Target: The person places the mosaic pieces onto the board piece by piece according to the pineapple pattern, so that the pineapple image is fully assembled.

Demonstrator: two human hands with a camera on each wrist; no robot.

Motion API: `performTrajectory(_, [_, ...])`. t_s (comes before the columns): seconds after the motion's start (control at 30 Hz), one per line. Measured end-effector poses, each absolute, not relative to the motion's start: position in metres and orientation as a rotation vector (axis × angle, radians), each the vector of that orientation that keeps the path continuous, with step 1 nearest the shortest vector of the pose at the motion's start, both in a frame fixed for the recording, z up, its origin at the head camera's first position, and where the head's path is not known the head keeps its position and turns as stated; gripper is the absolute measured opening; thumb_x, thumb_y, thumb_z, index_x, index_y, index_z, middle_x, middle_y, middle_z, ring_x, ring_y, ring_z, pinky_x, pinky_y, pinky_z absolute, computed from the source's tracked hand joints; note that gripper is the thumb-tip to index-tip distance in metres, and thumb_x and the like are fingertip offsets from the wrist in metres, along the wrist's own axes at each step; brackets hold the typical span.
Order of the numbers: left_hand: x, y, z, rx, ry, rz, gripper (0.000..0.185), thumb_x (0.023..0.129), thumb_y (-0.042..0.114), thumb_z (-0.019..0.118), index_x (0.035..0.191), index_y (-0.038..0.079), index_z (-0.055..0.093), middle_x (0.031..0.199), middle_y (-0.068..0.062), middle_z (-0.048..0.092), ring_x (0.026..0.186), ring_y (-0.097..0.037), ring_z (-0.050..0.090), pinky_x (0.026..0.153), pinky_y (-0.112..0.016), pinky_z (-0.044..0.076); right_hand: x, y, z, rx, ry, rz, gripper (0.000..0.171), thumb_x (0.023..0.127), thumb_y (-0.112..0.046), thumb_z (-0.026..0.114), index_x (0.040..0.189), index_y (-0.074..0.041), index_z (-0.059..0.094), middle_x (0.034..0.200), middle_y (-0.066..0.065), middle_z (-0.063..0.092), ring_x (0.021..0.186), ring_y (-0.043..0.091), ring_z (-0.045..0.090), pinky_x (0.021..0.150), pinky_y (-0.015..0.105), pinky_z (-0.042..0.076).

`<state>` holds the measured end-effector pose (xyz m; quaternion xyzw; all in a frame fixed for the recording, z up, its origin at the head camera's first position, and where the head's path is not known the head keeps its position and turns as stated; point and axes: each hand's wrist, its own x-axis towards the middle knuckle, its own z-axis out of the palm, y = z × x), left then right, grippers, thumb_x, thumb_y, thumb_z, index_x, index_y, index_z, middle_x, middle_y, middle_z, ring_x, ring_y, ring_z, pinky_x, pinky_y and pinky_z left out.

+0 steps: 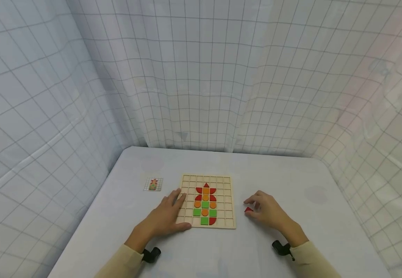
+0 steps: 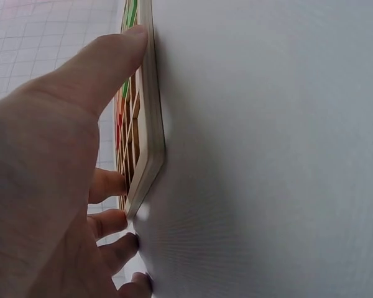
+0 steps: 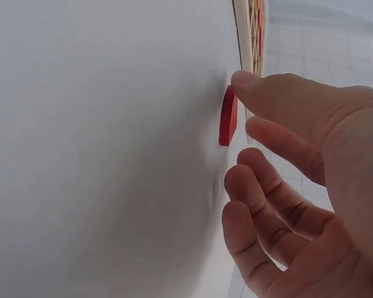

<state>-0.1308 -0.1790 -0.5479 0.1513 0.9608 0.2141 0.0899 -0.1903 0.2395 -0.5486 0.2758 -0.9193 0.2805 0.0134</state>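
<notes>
A wooden grid board (image 1: 227, 184) lies flat on the white table (image 1: 291, 177). It carries a figure of red, orange and green pieces (image 1: 205, 204). My left hand (image 1: 173, 208) rests on the board's left edge (image 2: 150, 124) with fingers straight and the thumb (image 2: 112, 62) along the near side. My right hand (image 1: 256, 206) hovers low just right of the board, fingers relaxed and loosely bent. A small red piece (image 1: 248, 209) lies on the table under it. In the right wrist view the thumb tip (image 3: 244, 79) touches the red piece (image 3: 228, 116) at its edge; no finger pinches it.
A small pattern card (image 1: 153, 184) lies on the table left of the board. Gridded white curtains (image 1: 201, 77) enclose the table at the back and on both sides. The table's far edge runs close to the curtain.
</notes>
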Motion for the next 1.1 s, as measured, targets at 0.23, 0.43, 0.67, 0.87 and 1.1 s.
performTrajectory(0.23, [-0.130, -0.178, -0.547, 0.445, 2.846, 0.662, 0.119, 0.097, 0.066, 0.089, 0.182, 0.002, 0.036, 0.193, -0.024, 0.024, 0.179, -0.051, 0.027, 0.143, -0.072, 0.030, -0.191, 0.245, -0.552, 0.824, -2.916, 0.875, 0.023, 0.092, -0.013, 0.101, 0.112, -0.010, 0.088, 0.099, -0.003, 0.073, 0.082, 0.003, 0.057, 0.072, 0.021, 0.053])
performTrajectory(0.43, [-0.130, -0.179, -0.547, 0.452, 2.832, 0.698, 0.119, 0.097, 0.064, 0.090, 0.182, 0.002, 0.035, 0.194, -0.024, 0.023, 0.180, -0.051, 0.025, 0.144, -0.073, 0.027, -0.191, 0.244, -0.552, 0.895, -2.887, 0.956, 0.017, 0.095, -0.009, 0.098, 0.109, -0.008, 0.088, 0.097, -0.002, 0.076, 0.082, 0.001, 0.062, 0.072, 0.020, 0.057])
performTrajectory(0.67, [-0.129, -0.179, -0.548, 0.439, 2.819, 0.708, 0.119, 0.097, 0.065, 0.090, 0.183, 0.003, 0.034, 0.194, -0.023, 0.022, 0.181, -0.050, 0.024, 0.145, -0.072, 0.025, -0.190, 0.241, -0.551, 0.897, -2.920, 1.000, 0.014, 0.097, -0.007, 0.095, 0.108, -0.008, 0.087, 0.097, -0.004, 0.077, 0.083, -0.003, 0.063, 0.073, 0.020, 0.058])
performTrajectory(0.87, [-0.128, -0.177, -0.548, 0.413, 2.809, 0.706, 0.118, 0.097, 0.064, 0.091, 0.183, 0.006, 0.035, 0.195, -0.021, 0.022, 0.181, -0.049, 0.024, 0.145, -0.071, 0.026, -0.187, 0.237, -0.551, 0.876, -2.903, 1.019, 0.014, 0.097, -0.009, 0.096, 0.105, -0.010, 0.084, 0.097, -0.005, 0.079, 0.082, -0.004, 0.064, 0.073, 0.020, 0.059])
performTrajectory(1.1, [-0.128, -0.176, -0.545, 0.419, 2.819, 0.707, 0.117, 0.097, 0.063, 0.091, 0.183, 0.005, 0.035, 0.194, -0.022, 0.023, 0.181, -0.049, 0.025, 0.145, -0.071, 0.026, -0.187, 0.231, -0.549, 0.930, -2.798, 1.000, 0.015, 0.097, -0.006, 0.095, 0.108, -0.009, 0.086, 0.092, -0.007, 0.078, 0.080, -0.004, 0.063, 0.071, 0.021, 0.060])
